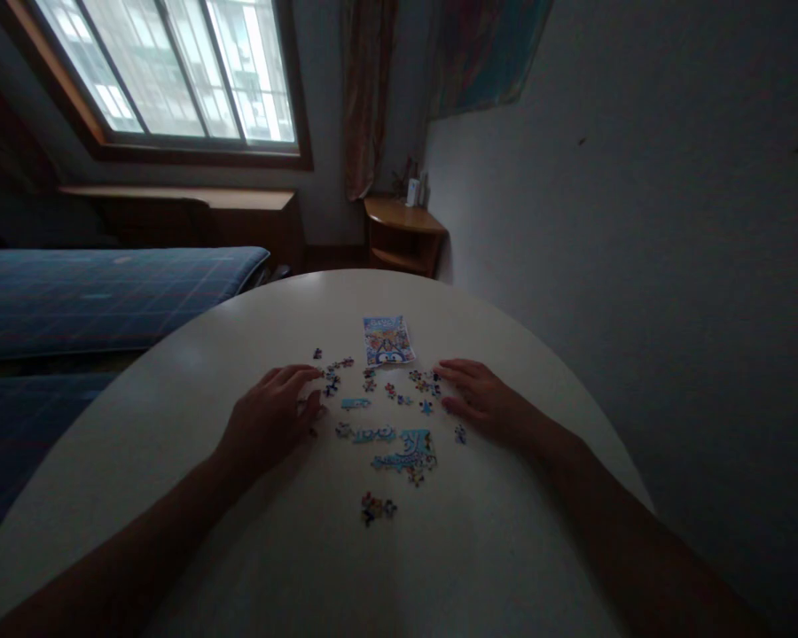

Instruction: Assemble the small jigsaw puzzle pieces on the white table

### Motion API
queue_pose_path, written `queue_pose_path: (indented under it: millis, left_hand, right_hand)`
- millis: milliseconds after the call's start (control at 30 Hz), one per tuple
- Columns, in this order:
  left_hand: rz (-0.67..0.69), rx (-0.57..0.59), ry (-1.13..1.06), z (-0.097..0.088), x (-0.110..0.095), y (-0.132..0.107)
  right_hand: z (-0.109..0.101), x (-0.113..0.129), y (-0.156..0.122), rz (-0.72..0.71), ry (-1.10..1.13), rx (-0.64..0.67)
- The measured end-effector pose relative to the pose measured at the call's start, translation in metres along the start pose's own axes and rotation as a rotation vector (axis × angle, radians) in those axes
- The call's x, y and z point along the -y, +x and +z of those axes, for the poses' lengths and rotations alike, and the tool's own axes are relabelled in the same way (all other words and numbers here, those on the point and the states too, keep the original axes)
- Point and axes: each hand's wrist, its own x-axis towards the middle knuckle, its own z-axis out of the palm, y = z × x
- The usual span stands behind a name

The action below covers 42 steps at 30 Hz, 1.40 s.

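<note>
My left hand [270,415] rests on the left side of the white table, thumb apart from the curved fingers. Its fingertips are beside a small cluster of loose jigsaw pieces [332,383]. On the right, my right hand [482,400] lies with fingers stretched out, their tips at another group of loose pieces [424,385]; whether they touch a piece I cannot tell. Between the hands and nearer to me lie a joined blue puzzle section [416,447] and a joined strip [375,434]. A shorter blue strip [355,403] lies above them. Closest to me is a brown joined clump [371,508].
A printed picture packet [388,340] lies behind the pieces on the round white table [293,306]. A single piece [461,434] sits below my right hand. Beyond the table are a bed with a blue checked mattress [106,292], a corner shelf [405,215] and a wall on the right.
</note>
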Motion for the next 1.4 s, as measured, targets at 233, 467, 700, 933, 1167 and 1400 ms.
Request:
queue_pose_path:
  millis: [233, 467, 700, 933, 1167, 1400]
  left_hand:
    - [-0.001, 0.028, -0.097, 0.01, 0.012, 0.006]
    - [0.067, 0.068, -0.091, 0.01, 0.007, 0.006]
    - [-0.047, 0.02, -0.059, 0.004, 0.008, 0.008]
    - [-0.173, 0.017, -0.005, 0.0, 0.021, 0.01]
    - [-0.085, -0.004, -0.109, 0.011, 0.037, 0.017]
    - [-0.063, 0.035, -0.174, 0.018, 0.035, 0.019]
  right_hand:
    - [0.004, -0.001, 0.0, -0.034, 0.008, 0.015]
    - [0.003, 0.0, 0.0, -0.031, 0.018, 0.016]
    - [0.004, -0.002, -0.001, -0.032, 0.012, 0.006]
    - [0.002, 0.003, 0.001, -0.013, 0.012, 0.008]
    - [0.004, 0.002, 0.002, -0.018, 0.009, 0.007]
    - [0.004, 0.004, 0.002, -0.013, -0.012, 0.011]
